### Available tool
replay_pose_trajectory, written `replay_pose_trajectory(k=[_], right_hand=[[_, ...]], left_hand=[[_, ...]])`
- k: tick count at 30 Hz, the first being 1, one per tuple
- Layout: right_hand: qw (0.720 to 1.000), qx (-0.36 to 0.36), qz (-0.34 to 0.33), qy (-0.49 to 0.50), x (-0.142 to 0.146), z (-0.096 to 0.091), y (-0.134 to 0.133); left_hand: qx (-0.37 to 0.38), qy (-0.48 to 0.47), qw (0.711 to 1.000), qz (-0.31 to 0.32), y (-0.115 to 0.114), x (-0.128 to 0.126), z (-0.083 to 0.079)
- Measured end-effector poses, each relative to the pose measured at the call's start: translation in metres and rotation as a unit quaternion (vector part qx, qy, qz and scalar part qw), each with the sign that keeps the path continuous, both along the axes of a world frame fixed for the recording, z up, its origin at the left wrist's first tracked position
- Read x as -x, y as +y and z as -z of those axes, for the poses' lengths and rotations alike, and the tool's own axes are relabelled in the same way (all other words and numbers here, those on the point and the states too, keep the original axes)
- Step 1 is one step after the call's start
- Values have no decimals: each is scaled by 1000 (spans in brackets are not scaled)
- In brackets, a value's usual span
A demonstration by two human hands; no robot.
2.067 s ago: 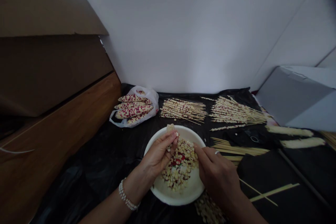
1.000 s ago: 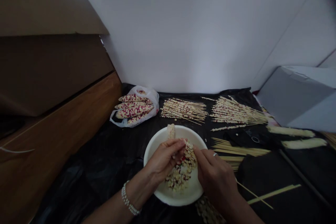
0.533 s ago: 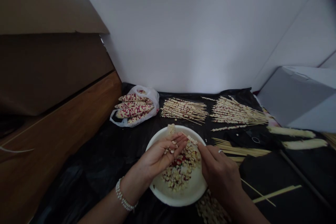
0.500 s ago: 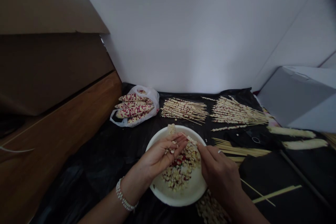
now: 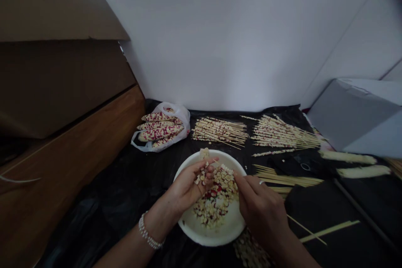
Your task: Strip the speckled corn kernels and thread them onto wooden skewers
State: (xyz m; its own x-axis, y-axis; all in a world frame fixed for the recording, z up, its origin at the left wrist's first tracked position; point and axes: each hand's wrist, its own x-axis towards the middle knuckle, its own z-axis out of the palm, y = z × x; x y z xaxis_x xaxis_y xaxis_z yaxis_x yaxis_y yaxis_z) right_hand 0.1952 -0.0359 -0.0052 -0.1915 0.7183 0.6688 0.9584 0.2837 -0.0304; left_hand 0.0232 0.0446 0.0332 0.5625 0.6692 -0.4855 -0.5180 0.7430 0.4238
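A white bowl [image 5: 191, 227] of loose corn kernels [image 5: 216, 201] sits on the black sheet in front of me. My left hand [image 5: 188, 186] is cupped over its left side with a few kernels in the palm and fingers. My right hand [image 5: 259, 207] hovers over the bowl's right edge, fingers pinched on a thin bamboo skewer [image 5: 306, 231] that runs out to the right behind it. A bare cob end [image 5: 205, 153] pokes up at the bowl's far rim.
A plastic bag of red-and-white corn cobs [image 5: 160, 130] lies at the back left. Two heaps of threaded skewers [image 5: 220, 130] [image 5: 281, 134] lie behind the bowl, plain skewers [image 5: 282, 181] and stripped cobs [image 5: 361, 171] to the right. A wooden cabinet [image 5: 63, 142] stands left, a grey box [image 5: 361, 117] right.
My left hand curled from pinching over the bowl to a cupped palm with kernels in it. My right hand shifted slightly over the bowl's right edge.
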Motion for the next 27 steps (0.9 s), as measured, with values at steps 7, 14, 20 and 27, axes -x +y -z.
replay_pose_trajectory(k=[7, 14, 20, 27], right_hand=[[1000, 11, 0, 10, 3, -3, -1], [1000, 15, 1, 25, 4, 0, -1], [1000, 18, -2, 23, 4, 1, -1], [1000, 14, 6, 3, 3, 0, 0]], left_hand=[[-16, 51, 998, -27, 0, -1, -1], [-51, 75, 993, -81, 2, -3, 8], [-51, 70, 994, -69, -1, -5, 8], [-62, 69, 993, -67, -4, -6, 6]])
